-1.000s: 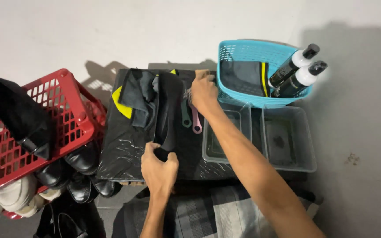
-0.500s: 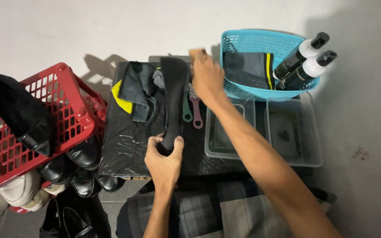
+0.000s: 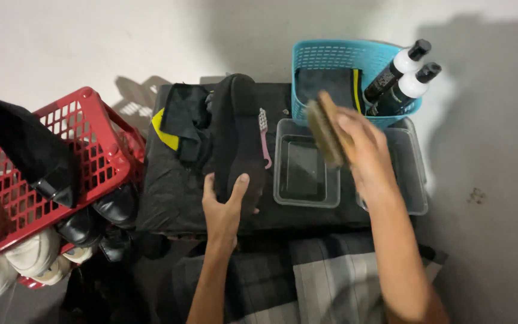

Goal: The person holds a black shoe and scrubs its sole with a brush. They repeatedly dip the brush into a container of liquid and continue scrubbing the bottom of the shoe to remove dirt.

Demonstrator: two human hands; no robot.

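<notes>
Shoe: a black shoe [image 3: 240, 135] lies sole-up on the black-covered table [image 3: 169, 192], running from near to far, left of centre.
Left hand: the left hand [image 3: 224, 207] grasps the shoe's near end, thumb on the sole, fingers wrapped round its left edge.
Brush: a wooden brush with pale bristles [image 3: 325, 129] sits in the right hand [image 3: 364, 150], right of the shoe and apart from it, above two clear plastic tubs [image 3: 304, 195].
Right hand: clenched round the brush's back, forearm coming up from the near right.
Hard to see: the shoe's upper is hidden; the brush is blurred.
Nearby: a pink-handled small brush [image 3: 264, 135] just right of the shoe.
</notes>
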